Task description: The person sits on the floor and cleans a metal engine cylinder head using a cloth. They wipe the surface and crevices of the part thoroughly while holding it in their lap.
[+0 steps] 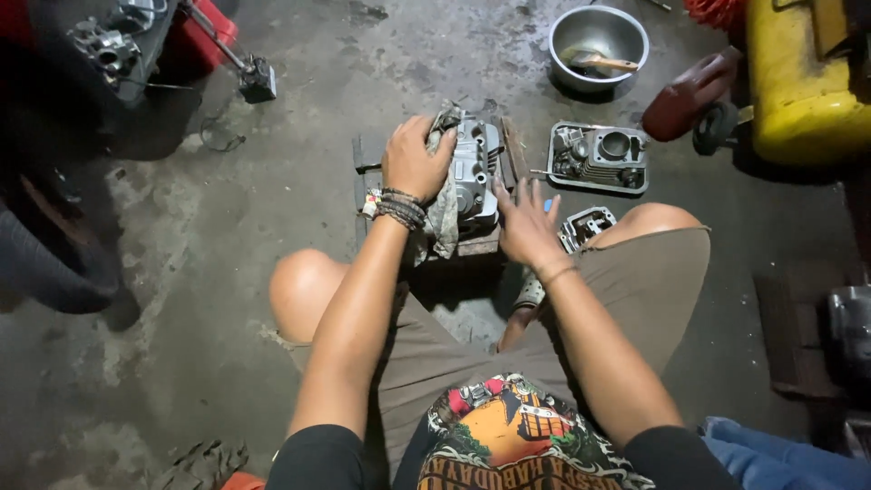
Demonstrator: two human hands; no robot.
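Pretty dim overall with light falling mostly on the middle of the concrete floor (299,209), corners go murky dark, edges bend wide-angle style, slightly soft detail everywhere.

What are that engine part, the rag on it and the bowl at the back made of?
The engine part looks like cast metal, probably aluminium: dull silver-grey with moulded ribs and ports. The rag, pressed on it by the left hand, looks like worn cotton cloth: limp, creased and grey with grime. The bowl seems thin steel or aluminium: a smooth, faintly shiny grey wall. The right hand rests beside the part.
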